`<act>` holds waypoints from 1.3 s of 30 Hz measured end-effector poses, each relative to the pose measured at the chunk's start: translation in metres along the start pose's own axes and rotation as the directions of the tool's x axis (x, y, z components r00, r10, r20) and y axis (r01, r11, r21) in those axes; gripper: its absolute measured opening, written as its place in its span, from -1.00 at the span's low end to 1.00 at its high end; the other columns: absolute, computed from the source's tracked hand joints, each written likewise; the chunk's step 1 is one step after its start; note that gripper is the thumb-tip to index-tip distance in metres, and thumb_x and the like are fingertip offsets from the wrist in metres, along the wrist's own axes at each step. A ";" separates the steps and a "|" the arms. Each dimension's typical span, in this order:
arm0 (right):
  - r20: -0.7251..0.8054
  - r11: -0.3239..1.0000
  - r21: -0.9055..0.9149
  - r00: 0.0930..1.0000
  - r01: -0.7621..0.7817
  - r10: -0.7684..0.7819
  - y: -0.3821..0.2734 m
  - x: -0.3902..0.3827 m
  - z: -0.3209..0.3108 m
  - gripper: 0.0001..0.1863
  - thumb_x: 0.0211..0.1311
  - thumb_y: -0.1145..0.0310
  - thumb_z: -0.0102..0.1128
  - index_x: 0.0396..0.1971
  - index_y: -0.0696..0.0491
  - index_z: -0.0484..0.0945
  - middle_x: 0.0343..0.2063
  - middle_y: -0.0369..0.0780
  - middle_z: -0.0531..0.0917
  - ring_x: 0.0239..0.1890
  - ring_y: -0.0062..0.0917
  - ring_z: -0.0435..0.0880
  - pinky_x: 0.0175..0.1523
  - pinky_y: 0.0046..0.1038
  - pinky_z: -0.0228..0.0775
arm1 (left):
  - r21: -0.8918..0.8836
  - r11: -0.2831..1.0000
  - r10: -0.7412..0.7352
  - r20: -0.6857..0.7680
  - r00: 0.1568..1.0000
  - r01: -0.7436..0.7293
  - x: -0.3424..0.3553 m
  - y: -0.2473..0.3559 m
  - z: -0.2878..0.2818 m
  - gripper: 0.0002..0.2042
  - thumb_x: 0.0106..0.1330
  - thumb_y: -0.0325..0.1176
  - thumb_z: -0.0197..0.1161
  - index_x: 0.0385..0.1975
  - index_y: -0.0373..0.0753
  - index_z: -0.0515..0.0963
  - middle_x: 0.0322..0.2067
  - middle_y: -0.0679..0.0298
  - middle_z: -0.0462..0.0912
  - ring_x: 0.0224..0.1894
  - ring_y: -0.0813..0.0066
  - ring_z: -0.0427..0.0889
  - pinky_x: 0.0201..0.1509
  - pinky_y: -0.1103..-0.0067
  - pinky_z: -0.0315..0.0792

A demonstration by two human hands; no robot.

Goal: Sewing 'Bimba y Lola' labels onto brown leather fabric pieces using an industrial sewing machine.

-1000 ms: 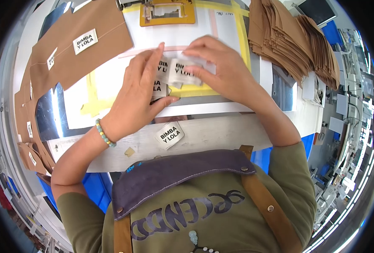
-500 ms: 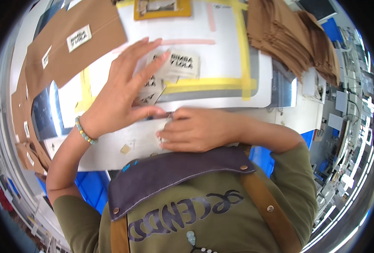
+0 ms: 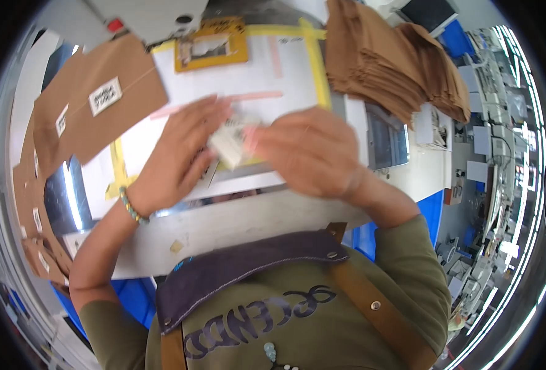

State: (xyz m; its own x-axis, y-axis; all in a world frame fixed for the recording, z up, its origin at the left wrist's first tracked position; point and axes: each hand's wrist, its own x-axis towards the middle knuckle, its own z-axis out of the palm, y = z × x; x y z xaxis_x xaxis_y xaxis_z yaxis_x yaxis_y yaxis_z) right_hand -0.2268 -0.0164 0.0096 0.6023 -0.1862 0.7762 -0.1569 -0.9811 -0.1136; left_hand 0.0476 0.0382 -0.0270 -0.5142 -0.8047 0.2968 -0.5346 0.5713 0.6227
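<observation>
Several white fabric labels (image 3: 228,147) with black print lie in a small pile between my hands, on the white sheet (image 3: 260,71). My left hand (image 3: 183,151), a beaded bracelet at its wrist, rests along the pile's left side with fingers stretched forward and thumb apart. From the right, my right hand (image 3: 315,151) reaches over the labels. Its fingers are drawn together at the pile's right edge and seem to pinch a label, though motion blurs the fingertips.
Brown pieces (image 3: 69,123) bearing white labels overlap along the left. At the back right lies a stack of folded brown pieces (image 3: 371,68). A yellow frame (image 3: 211,50) sits at the back of the sheet, and yellow tape (image 3: 316,68) borders it. Blue bins (image 3: 430,219) show below the table.
My right hand has moved from the table's near edge up to the labels. The left hand has drawn back slightly, its fingers closer together. The view has shifted, showing more of the table's far side.
</observation>
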 end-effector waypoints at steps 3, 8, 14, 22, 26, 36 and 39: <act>0.098 0.998 -0.063 0.995 0.008 -0.001 0.006 -0.015 0.019 -0.74 0.12 0.45 0.43 -0.14 0.06 0.80 -0.09 -0.23 0.82 -0.17 -0.41 0.79 -0.24 -0.38 0.60 | -0.080 0.991 -0.123 -0.201 0.972 0.109 -0.001 -0.003 -0.003 -0.46 0.46 -0.60 0.07 0.47 -0.29 0.50 0.41 -0.04 0.57 0.47 -0.07 0.52 0.57 0.25 0.36; 0.214 0.996 0.066 0.976 -0.055 0.040 0.010 -0.028 0.014 -0.67 0.08 0.31 0.62 -0.15 0.05 0.78 0.02 -0.23 0.81 -0.08 -0.39 0.78 -0.12 -0.37 0.61 | -0.142 0.975 -0.205 -0.260 0.944 0.173 -0.014 -0.007 -0.012 -0.54 0.51 -0.55 0.12 0.40 -0.28 0.56 0.38 0.06 0.64 0.44 0.07 0.57 0.54 0.29 0.39; 0.272 0.954 0.030 0.921 -0.298 0.279 0.014 -0.016 0.000 -0.43 0.13 0.20 0.65 0.13 0.06 0.69 0.33 -0.09 0.67 0.24 -0.14 0.67 0.23 -0.15 0.55 | -0.012 0.998 -0.058 -0.070 0.996 0.058 -0.015 -0.005 -0.012 -0.21 0.45 -0.02 0.43 0.59 -0.27 0.34 0.61 0.01 0.33 0.64 -0.04 0.29 0.71 0.13 0.12; 0.522 0.947 0.178 0.841 -0.268 0.140 0.018 -0.040 0.019 -0.38 0.28 0.07 0.58 0.21 0.10 0.63 0.38 -0.02 0.60 0.42 -0.06 0.55 0.49 -0.05 0.37 | 0.037 0.993 -0.112 0.101 0.989 0.108 -0.009 0.006 0.008 0.24 -0.01 -0.35 0.73 0.73 -0.16 0.04 0.72 -0.05 0.01 0.69 -0.19 0.13 0.71 0.12 0.18; 0.332 0.956 0.015 0.903 -0.295 0.273 0.034 -0.015 -0.021 -0.61 0.29 0.12 0.57 -0.01 0.02 0.74 0.19 -0.15 0.75 0.25 -0.20 0.71 0.29 -0.15 0.55 | 0.056 0.998 0.007 0.079 0.997 -0.012 -0.003 0.007 -0.006 -0.01 0.34 -0.08 0.55 0.70 -0.18 0.12 0.70 -0.06 0.10 0.68 -0.15 0.18 0.70 0.08 0.16; -0.202 0.543 -0.631 0.793 -0.555 0.575 0.134 -0.053 -0.100 -0.74 0.34 0.22 0.52 -0.12 0.06 0.79 -0.12 -0.18 0.85 -0.05 -0.19 0.82 0.01 -0.22 0.65 | 0.552 0.679 -0.310 -0.383 0.870 0.484 -0.074 -0.142 -0.095 -0.44 0.69 -0.09 0.12 0.61 -0.07 0.37 0.62 0.15 0.35 0.69 0.10 0.21 0.76 0.21 0.03; -0.204 0.518 -0.584 0.731 -0.624 0.651 0.137 -0.052 -0.102 -0.76 0.35 0.21 0.49 -0.14 0.04 0.81 -0.16 -0.19 0.85 -0.11 -0.21 0.83 -0.01 -0.21 0.65 | 0.596 0.571 -0.399 -0.400 0.825 0.565 -0.103 -0.181 -0.119 -0.39 0.71 -0.06 0.08 0.68 -0.06 0.25 0.68 0.21 0.25 0.74 0.11 0.07 0.81 0.19 -0.13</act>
State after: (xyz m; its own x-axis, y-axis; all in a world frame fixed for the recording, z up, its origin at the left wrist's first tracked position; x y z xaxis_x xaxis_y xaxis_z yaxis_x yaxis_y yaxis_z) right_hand -0.3595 -0.1355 0.0170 0.1783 -0.7636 0.6206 -0.9149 -0.3609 -0.1811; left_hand 0.2771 -0.0018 -0.0836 0.0569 -0.9565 0.2862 -0.9953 -0.0318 0.0918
